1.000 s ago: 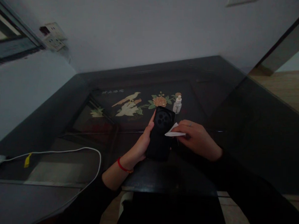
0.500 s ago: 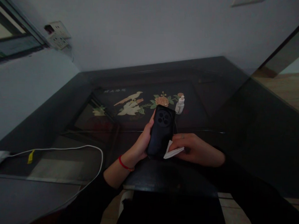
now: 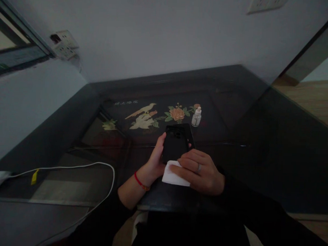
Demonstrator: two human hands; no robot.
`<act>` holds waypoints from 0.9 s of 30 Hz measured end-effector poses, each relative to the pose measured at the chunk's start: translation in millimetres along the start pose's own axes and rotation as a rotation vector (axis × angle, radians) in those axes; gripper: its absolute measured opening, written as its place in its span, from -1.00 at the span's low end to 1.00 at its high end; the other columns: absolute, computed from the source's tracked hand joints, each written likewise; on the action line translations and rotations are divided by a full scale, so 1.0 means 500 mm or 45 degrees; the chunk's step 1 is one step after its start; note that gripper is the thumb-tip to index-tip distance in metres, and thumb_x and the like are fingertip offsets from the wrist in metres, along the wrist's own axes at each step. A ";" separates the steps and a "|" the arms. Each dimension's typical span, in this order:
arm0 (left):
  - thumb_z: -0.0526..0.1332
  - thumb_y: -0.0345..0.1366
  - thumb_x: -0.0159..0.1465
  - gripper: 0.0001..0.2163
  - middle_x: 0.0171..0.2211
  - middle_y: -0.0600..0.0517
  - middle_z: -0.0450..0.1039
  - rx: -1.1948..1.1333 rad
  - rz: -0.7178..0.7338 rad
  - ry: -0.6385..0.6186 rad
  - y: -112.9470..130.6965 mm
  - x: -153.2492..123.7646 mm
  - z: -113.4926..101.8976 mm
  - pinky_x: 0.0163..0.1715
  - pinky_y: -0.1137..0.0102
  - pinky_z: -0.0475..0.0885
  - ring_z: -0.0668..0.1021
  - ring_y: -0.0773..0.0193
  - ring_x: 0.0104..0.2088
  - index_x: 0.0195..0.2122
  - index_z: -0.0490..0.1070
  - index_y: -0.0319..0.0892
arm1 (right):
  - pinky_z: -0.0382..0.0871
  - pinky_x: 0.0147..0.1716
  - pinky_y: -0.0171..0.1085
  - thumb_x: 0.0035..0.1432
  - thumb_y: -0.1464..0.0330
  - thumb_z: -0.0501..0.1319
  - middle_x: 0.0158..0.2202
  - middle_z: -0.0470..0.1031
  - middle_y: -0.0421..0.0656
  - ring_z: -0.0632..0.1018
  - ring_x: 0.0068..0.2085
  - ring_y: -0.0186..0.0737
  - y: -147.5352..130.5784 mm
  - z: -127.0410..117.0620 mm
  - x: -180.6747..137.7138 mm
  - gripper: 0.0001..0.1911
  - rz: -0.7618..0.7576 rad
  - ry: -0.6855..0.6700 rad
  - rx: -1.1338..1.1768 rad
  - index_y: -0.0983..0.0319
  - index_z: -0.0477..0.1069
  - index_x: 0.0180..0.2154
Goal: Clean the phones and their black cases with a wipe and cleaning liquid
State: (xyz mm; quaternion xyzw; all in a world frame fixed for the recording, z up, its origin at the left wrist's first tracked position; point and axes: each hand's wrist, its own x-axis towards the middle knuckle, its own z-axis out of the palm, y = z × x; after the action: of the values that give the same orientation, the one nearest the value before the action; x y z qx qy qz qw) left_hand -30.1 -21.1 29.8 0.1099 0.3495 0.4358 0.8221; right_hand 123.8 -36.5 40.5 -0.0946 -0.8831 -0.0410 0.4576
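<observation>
left hand (image 3: 155,162) grips a black phone (image 3: 176,143) by its edge; right hand (image 3: 201,171), fingers closed, presses a white wipe (image 3: 173,177) against the phone's lower end.

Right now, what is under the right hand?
Under the right hand lies a folded white cloth, pressed against the lower end of the black phone held by the left hand. The cloth's far part and the phone's bottom edge are covered.

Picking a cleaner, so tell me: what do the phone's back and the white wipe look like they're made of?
Phone: matte black back, likely a plastic or silicone case; it shows no glare. Dim light leaves it open.
White wipe: soft folded tissue or cloth, bending under the right hand; which one is unclear.
</observation>
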 end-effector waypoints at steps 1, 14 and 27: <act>-0.13 0.04 0.33 -0.40 -0.11 -0.18 0.55 -0.018 -0.015 -0.001 0.005 -0.003 -0.001 -0.02 0.15 0.41 0.58 0.03 -0.11 0.19 0.27 -0.31 | 0.40 -0.42 -0.25 0.26 0.49 0.08 -0.46 0.48 -0.12 0.49 -0.38 -0.25 0.007 -0.013 -0.012 -0.82 0.007 0.009 -0.007 0.34 0.46 -0.21; -0.13 0.02 0.35 -0.42 -0.16 -0.14 0.58 0.001 0.010 0.017 0.000 -0.009 0.005 0.03 0.19 0.39 0.57 0.06 -0.07 0.17 0.30 -0.32 | 0.39 -0.39 -0.27 0.24 0.52 0.09 -0.43 0.48 -0.12 0.48 -0.35 -0.26 0.000 0.016 0.012 -0.81 -0.091 0.004 0.042 0.34 0.49 -0.29; 0.05 -0.31 0.36 -0.60 -0.48 0.01 0.55 0.233 -0.045 0.069 0.005 -0.017 0.015 -0.55 0.50 0.43 0.54 0.34 -0.59 0.22 0.24 -0.17 | 0.35 -0.36 -0.27 0.17 0.38 0.23 -0.42 0.50 -0.20 0.50 -0.36 -0.26 0.132 -0.065 -0.027 -0.93 0.925 0.410 0.019 0.20 0.48 -0.36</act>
State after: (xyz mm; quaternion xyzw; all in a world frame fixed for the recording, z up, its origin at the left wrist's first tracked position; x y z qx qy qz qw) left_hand -29.8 -25.4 40.5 0.1663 0.4118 0.3902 0.8065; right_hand 170.8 21.4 47.3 -0.3900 -0.7093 0.1156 0.5757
